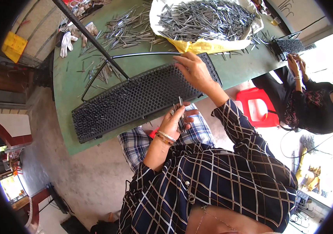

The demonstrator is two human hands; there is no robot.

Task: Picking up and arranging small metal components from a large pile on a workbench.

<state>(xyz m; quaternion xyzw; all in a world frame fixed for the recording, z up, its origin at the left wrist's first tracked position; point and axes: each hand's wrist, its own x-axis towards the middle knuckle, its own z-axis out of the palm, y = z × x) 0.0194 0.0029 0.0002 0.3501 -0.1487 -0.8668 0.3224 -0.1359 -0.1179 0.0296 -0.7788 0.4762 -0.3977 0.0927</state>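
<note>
A long black perforated rack (135, 91) lies across the green table in front of me, its left part densely filled with small dark pins standing in the holes. Several thin metal pins (181, 124) are bunched in my left hand (170, 121), closed around them just off the rack's near edge. Over the rack's right part is my right hand (197, 74), its fingers bent together close to the holes. Whatever its fingertips may hold is too small to make out. Most holes in the rack's middle show bare.
A white sack (209, 21) heaped with metal pins stands at the back of the green table (67, 93). Loose pins (127, 31) lie left of it. A black metal bar (92, 39) slants down to the rack. White gloves (68, 43), a red stool (256, 107) and a co-worker (310, 101) flank the table.
</note>
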